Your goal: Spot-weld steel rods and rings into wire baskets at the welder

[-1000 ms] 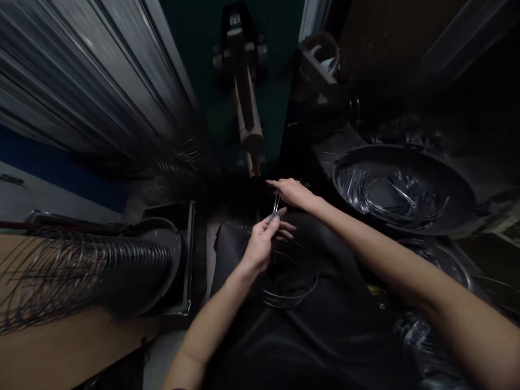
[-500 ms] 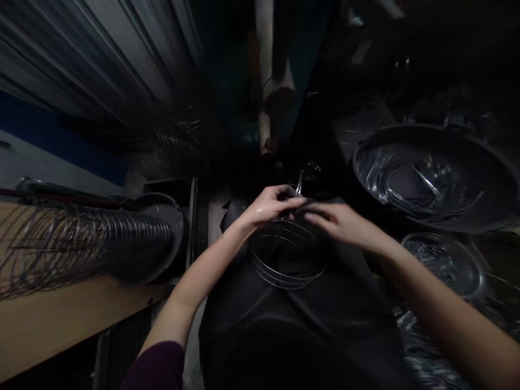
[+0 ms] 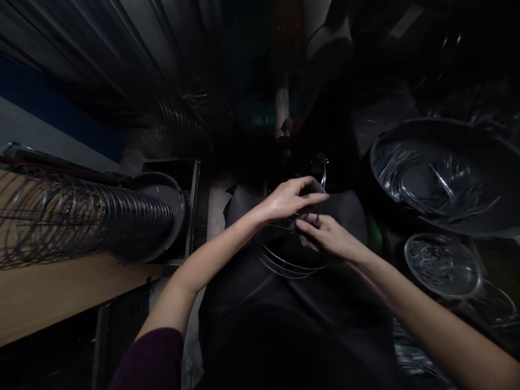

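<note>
On the dark apron over my lap lies a round frame of several thin metal wire rings. Its upper side is hidden under my hands. My left hand is closed at the far edge of the frame, thumb and fingers together around the wire. My right hand pinches close below it, its fingertips at the wires. Exactly which wire each hand grips is too dark to make out. A shiny bent metal piece rises just beyond my left fingertips.
On the right stand a large dark basin with metal wires and a clear bowl of small metal pieces. A long stack of wire rings lies at left by a round tub. A pale cylindrical machine part hangs ahead.
My right hand has moved down and left, closing on the wires below my left hand. My left hand has shifted slightly right. The whole view has shifted too.
</note>
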The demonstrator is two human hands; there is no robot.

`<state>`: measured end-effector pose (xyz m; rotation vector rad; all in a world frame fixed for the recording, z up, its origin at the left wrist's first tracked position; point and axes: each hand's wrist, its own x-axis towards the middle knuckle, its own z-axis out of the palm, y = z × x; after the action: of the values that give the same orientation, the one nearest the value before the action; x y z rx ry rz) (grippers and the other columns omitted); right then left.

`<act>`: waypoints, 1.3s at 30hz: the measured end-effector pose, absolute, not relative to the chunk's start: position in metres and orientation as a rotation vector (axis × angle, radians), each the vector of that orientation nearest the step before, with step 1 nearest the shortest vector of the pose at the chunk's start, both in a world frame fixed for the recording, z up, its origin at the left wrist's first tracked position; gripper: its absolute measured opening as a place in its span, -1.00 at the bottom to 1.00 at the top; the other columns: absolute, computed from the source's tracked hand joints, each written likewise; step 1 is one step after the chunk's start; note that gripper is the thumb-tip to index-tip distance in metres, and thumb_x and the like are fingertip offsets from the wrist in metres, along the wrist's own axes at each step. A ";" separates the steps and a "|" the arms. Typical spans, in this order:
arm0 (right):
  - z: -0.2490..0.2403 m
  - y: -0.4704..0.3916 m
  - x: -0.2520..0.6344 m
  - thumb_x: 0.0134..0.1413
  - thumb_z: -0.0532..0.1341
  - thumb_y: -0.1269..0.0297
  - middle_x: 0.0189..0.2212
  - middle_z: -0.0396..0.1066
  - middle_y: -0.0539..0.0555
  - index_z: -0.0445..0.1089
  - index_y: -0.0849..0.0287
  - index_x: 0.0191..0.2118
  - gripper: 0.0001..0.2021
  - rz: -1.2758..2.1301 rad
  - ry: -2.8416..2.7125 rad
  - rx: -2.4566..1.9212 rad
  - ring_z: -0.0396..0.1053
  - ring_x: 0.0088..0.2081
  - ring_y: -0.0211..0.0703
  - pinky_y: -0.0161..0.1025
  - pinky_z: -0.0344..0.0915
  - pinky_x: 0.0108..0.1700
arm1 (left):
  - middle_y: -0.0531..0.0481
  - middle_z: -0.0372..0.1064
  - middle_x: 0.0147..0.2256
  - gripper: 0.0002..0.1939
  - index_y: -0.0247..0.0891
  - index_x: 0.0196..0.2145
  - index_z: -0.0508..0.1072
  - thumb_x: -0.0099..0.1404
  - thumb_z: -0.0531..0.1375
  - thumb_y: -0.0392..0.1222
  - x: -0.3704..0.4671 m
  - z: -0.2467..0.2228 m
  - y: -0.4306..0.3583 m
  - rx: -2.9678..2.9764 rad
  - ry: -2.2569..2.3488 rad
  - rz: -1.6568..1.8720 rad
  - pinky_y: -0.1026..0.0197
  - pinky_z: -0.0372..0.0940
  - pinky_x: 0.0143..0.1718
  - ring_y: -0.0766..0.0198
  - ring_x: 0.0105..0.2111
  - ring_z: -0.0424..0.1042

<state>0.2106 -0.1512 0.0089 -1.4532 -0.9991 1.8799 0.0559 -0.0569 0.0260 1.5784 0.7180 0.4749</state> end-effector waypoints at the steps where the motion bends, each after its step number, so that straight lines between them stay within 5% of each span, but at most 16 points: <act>1: 0.011 -0.148 0.210 -0.12 0.30 -0.06 -0.60 0.33 0.01 0.39 0.27 -0.36 -0.58 1.818 -1.017 -1.486 0.19 -0.65 -0.38 -0.40 0.12 -0.63 | -0.10 0.40 -0.16 -0.74 -0.30 -0.15 0.35 0.28 0.13 -0.08 0.045 0.027 -0.070 1.723 0.729 0.503 0.15 0.29 -0.10 0.21 -0.16 0.41; 6: 0.022 -0.141 0.220 -0.23 0.37 -0.03 -0.52 0.43 0.07 0.32 0.23 -0.28 -0.53 1.629 -0.991 -1.560 0.35 -0.59 -0.24 -0.34 0.28 -0.60 | -0.22 0.12 0.14 -0.35 -0.18 0.21 0.07 0.20 0.17 -0.13 -0.017 -0.019 -0.153 2.452 0.684 0.224 -0.16 0.00 0.14 -0.04 0.16 0.07; 11: 0.024 -0.141 0.210 -0.22 0.37 -0.03 -0.57 0.42 0.03 0.22 0.17 -0.36 -0.55 1.632 -1.011 -1.527 0.32 -0.68 -0.23 -0.32 0.29 -0.65 | -0.08 0.29 -0.15 -0.47 -0.07 0.13 0.23 0.18 0.12 -0.16 -0.010 -0.083 -0.167 2.741 0.893 0.503 -0.11 0.00 0.10 0.11 -0.13 0.23; 19: 0.011 -0.108 0.195 -0.18 0.33 -0.07 -0.72 0.21 -0.12 0.25 0.19 -0.42 -0.58 1.503 -0.914 -1.467 0.05 -0.75 -0.43 -0.45 0.00 -0.75 | -0.12 0.16 -0.22 -0.17 -0.30 0.25 -0.01 0.06 0.12 -0.05 0.008 -0.047 -0.101 2.644 0.888 0.611 -0.06 0.09 0.03 0.07 -0.18 0.20; 24: 0.021 -0.059 0.197 -0.31 0.39 -0.06 -0.59 0.25 -0.11 0.25 0.17 -0.36 -0.51 1.415 -0.838 -1.299 -0.01 -0.72 -0.49 -0.49 -0.11 -0.76 | -0.10 0.18 -0.24 -0.19 -0.27 0.21 -0.02 0.01 0.13 -0.12 0.021 -0.039 -0.068 2.470 0.956 0.898 -0.02 0.18 -0.15 0.09 -0.25 0.23; 29: 0.036 -0.015 0.204 -0.37 0.44 0.03 -0.66 0.11 -0.19 0.22 0.15 -0.35 -0.50 1.380 -0.825 -1.177 -0.06 -0.73 -0.51 -0.51 -0.19 -0.75 | -0.02 0.22 -0.26 -0.42 -0.18 -0.07 0.06 -0.09 0.15 -0.21 0.031 -0.030 -0.023 2.295 0.825 1.412 -0.05 0.20 -0.15 0.15 -0.29 0.29; 39: 0.037 0.026 0.207 -0.40 0.42 0.04 -0.66 0.13 -0.19 0.13 0.14 -0.41 -0.49 1.382 -0.857 -1.158 -0.08 -0.74 -0.52 -0.51 -0.19 -0.74 | -0.01 0.20 -0.31 -0.47 -0.19 -0.14 0.04 -0.09 0.16 -0.22 0.035 -0.028 0.013 2.244 0.860 1.404 -0.05 0.24 -0.16 0.16 -0.29 0.27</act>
<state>0.2070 0.0260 0.0370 -1.1581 -0.8569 1.3821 0.0351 0.0125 -0.0279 2.2438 0.8605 1.4039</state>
